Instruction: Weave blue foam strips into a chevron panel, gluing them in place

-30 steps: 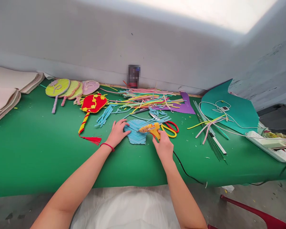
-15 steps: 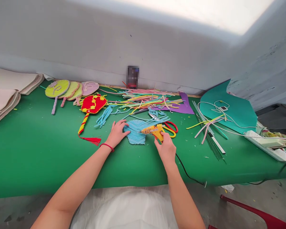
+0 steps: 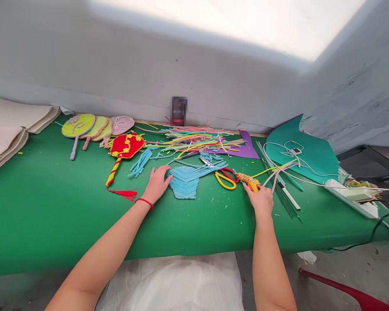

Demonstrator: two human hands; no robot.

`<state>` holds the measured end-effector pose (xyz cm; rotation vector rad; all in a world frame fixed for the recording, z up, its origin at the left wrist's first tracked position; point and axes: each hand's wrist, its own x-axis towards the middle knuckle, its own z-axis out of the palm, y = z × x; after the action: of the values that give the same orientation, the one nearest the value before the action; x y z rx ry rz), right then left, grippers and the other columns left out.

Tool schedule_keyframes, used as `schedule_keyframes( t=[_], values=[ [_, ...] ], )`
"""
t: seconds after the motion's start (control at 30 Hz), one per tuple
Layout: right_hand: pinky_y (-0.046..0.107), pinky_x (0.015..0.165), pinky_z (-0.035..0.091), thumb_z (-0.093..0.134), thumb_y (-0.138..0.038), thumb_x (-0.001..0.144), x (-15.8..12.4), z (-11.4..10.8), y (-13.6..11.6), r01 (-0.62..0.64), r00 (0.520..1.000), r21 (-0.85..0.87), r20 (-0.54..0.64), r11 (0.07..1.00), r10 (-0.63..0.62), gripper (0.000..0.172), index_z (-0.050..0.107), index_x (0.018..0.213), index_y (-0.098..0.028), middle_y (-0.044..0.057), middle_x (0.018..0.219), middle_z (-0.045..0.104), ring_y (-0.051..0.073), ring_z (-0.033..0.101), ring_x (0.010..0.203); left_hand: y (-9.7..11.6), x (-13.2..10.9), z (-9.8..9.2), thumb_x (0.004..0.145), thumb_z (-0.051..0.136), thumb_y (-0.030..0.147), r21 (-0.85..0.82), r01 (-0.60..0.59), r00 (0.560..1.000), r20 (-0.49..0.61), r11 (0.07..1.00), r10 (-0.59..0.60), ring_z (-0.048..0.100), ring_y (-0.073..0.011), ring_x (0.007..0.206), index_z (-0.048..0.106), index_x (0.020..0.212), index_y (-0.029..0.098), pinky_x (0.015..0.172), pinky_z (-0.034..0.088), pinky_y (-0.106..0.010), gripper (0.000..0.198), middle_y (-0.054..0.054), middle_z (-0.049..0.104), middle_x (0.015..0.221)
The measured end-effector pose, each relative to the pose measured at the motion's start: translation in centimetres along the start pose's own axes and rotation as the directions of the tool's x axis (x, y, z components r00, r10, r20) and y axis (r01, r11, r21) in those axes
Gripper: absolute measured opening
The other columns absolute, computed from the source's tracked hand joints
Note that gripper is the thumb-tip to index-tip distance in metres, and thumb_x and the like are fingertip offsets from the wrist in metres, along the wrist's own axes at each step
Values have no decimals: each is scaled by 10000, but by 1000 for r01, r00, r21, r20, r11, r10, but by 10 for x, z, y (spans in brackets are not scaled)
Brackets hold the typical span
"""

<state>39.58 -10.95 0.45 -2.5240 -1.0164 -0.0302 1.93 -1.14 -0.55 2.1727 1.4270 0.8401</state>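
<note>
My left hand (image 3: 157,183) rests at the left edge of a light-blue panel (image 3: 183,185) made of pipe cleaners laid in a chevron pattern. Its fingers are apart, with thumb and fingertips touching the panel's edge. Uncut blue ends spread from the panel's upper right. Closed round the handle of a yellow hot glue gun (image 3: 253,185), my right hand (image 3: 261,199) is to the right, with the nozzle pointing left. Scissors (image 3: 226,184) with red and yellow handles lie between the panel and the glue gun. Short blue pipe cleaners (image 3: 141,162) lie beyond my left hand.
A pile of coloured pipe cleaners (image 3: 197,138) lies along the wall, partly over purple paper (image 3: 249,147). To the left are a red fan (image 3: 127,145) with a tassel, several pale fans (image 3: 79,126) and stacked sheets (image 3: 16,116). A power strip (image 3: 350,196) and cables lie right.
My right hand has carried the glue gun to the right, off the blue panel and past the scissors. My left hand stays at the panel's edge. The view has shifted slightly.
</note>
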Motion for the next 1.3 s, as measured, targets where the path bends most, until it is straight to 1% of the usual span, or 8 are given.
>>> schedule_keyframes(
  t=[0.17, 0.27, 0.37, 0.6, 0.8, 0.97, 1.13, 1.3],
  values=[
    [446, 838, 411, 460, -437, 857, -11, 2, -47, 343, 929, 119, -190, 932, -318, 382, 656, 980, -134, 174, 1065, 581, 295, 525, 981, -6, 3, 0, 894, 422, 264, -1, -3, 998, -66, 1000, 3, 516, -221, 1151, 563, 1038, 215, 1080, 279, -483, 207, -83, 587, 1188],
    [388, 848, 431, 431, -305, 886, -23, 15, -96, 612, 779, 283, -53, 739, -625, 280, 671, 949, -175, 112, 971, 612, 233, 551, 929, -12, 4, -1, 874, 434, 234, 3, 18, 992, -124, 1000, -18, 544, -226, 1088, 583, 1001, 208, 1003, 382, -434, 197, -86, 591, 1125],
    [366, 826, 446, 428, -244, 881, -33, 35, -132, 663, 694, 381, 12, 645, -720, 259, 669, 963, -195, 93, 976, 616, 220, 557, 919, -19, 5, -5, 865, 439, 223, 38, 67, 981, -187, 997, -59, 559, -233, 1042, 591, 1002, 213, 951, 420, -423, 204, -83, 586, 1088],
    [337, 786, 452, 468, -274, 860, -29, 51, -126, 550, 782, 518, -42, 655, -622, 243, 666, 957, -173, 73, 933, 617, 166, 541, 719, -31, 14, -10, 810, 559, 289, 202, 168, 968, -218, 965, -123, 533, -272, 980, 626, 864, 215, 873, 429, -456, 113, -83, 576, 993],
    [305, 698, 462, 506, -367, 832, -28, 41, -125, 428, 829, 648, -3, 630, -559, 274, 678, 918, -171, 71, 940, 642, 142, 534, 662, -24, 16, -10, 821, 536, 268, 82, 143, 969, -213, 986, -123, 555, -234, 889, 587, 774, 208, 839, 439, -406, 92, -52, 591, 870],
    [260, 522, 454, 579, -499, 773, -41, 33, -136, 125, 806, 846, 218, 518, -551, 364, 660, 960, -198, 44, 860, 675, 143, 568, 629, 1, 8, -18, 840, 523, 266, -79, 17, 950, -309, 997, -41, 566, -197, 913, 560, 810, 211, 859, 453, -356, 72, -36, 599, 901],
    [217, 424, 436, 575, -580, 756, -49, 19, -143, -240, 675, 903, 418, 355, -608, 494, 601, 1087, -214, 42, 839, 693, 123, 591, 582, 19, 1, -20, 859, 530, 303, -242, -175, 982, -116, 954, 150, 584, -167, 877, 572, 826, 219, 837, 474, -321, 99, -24, 619, 890],
    [214, 497, 482, 624, -539, 733, -47, 15, -144, -271, 756, 922, 381, 276, -532, 425, 639, 982, -194, 67, 994, 686, 118, 591, 685, 24, -4, -18, 853, 543, 366, -344, -169, 969, 113, 924, 220, 609, -165, 846, 598, 832, 224, 807, 493, -309, 153, -18, 657, 873]
  ],
)
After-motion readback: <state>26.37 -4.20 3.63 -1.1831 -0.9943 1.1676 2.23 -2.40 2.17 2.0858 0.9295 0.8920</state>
